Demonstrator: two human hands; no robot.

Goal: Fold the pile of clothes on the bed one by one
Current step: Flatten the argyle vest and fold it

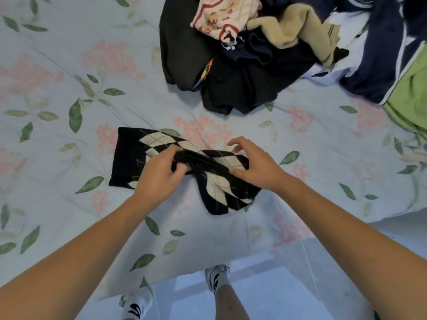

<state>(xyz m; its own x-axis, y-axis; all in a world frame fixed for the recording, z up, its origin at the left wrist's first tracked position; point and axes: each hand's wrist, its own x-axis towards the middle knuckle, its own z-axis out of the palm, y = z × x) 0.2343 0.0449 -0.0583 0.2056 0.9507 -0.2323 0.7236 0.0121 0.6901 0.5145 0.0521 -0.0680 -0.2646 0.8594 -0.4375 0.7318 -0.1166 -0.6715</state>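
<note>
A black garment with a cream argyle diamond pattern lies partly folded on the floral bedsheet in front of me. My left hand grips a bunched black fold at the garment's middle. My right hand rests on the garment's right part, thumb pressing the cloth, fingers spread and lifted. The pile of unfolded clothes lies farther back on the bed, with black, navy, tan and patterned pieces.
A green cloth and a navy-and-white garment lie at the right edge. The bed's near edge runs just above my feet, which stand in white socks on a pale floor.
</note>
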